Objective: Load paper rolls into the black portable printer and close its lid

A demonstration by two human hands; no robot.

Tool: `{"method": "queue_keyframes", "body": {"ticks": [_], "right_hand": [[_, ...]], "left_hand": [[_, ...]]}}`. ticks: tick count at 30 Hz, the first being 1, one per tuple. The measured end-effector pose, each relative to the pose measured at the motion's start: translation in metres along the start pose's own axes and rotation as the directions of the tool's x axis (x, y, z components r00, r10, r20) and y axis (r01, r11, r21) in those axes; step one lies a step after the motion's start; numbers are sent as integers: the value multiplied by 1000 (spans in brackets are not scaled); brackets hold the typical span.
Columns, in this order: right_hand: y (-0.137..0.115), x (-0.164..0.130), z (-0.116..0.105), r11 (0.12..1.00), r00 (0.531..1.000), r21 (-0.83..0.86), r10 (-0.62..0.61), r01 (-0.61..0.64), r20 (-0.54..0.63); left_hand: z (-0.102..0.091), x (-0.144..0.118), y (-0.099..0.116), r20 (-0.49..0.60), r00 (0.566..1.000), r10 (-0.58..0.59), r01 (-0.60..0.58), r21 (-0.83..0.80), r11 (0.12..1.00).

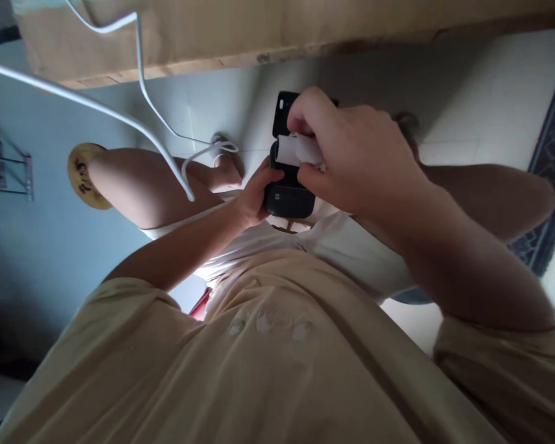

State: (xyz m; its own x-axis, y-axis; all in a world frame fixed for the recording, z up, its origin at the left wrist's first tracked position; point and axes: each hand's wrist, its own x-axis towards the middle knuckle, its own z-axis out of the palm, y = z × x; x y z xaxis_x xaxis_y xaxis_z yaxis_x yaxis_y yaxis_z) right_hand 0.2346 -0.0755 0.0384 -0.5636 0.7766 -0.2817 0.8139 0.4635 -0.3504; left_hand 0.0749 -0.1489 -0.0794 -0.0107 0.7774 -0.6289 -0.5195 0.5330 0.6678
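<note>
Above my lap is a small black label printer [290, 203], with its lid [283, 112] swung up on the far side. My left hand [255, 196] grips the printer's left side, thumb over the rim of the opening. A white paper roll [287, 150] lies at the mouth of the printer, partly over its opening. Fingers and thumb of my right hand [356, 145] are closed around the roll's right end. That hand covers part of the lid and of the printer's right side, so how deep the roll sits cannot be made out.
A brown-covered table edge [213, 46] runs across the front, beyond my knees. White cables [120, 117] hang down at the left, looping near my foot. A round yellowish seat [87, 176] stands beside my left knee. A dark patterned mat [552, 154] lies at the right.
</note>
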Motion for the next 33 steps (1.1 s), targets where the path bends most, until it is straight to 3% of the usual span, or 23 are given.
{"method": "queue_keyframes", "body": {"ticks": [4, 8, 13, 17, 24, 28, 33], "right_hand": [[2, 15, 8, 997, 998, -48, -61, 60, -15], [29, 25, 36, 982, 974, -37, -187, 184, -128], [51, 24, 52, 990, 980, -26, -142, 140, -141], [50, 27, 52, 994, 986, -14, -108, 107, -125], [47, 44, 66, 972, 963, -66, -232, 225, -140], [47, 52, 77, 962, 955, -82, -270, 261, -123], [38, 49, 80, 926, 890, -57, -375, 374, -260]], "left_hand": [[-5, 17, 6, 55, 997, -46, 45, 17, 999], [-6, 36, 6, 96, 982, -164, 163, 21, 986], [-4, 45, -3, 105, 981, -162, 167, -39, 985], [-5, 47, -1, 110, 981, -157, 167, -86, 982], [-6, 46, 10, 97, 980, -175, 190, -180, 965], [-12, 47, 11, 77, 989, -123, 135, -171, 976], [-24, 48, 12, 68, 993, -98, 109, -167, 980]]}}
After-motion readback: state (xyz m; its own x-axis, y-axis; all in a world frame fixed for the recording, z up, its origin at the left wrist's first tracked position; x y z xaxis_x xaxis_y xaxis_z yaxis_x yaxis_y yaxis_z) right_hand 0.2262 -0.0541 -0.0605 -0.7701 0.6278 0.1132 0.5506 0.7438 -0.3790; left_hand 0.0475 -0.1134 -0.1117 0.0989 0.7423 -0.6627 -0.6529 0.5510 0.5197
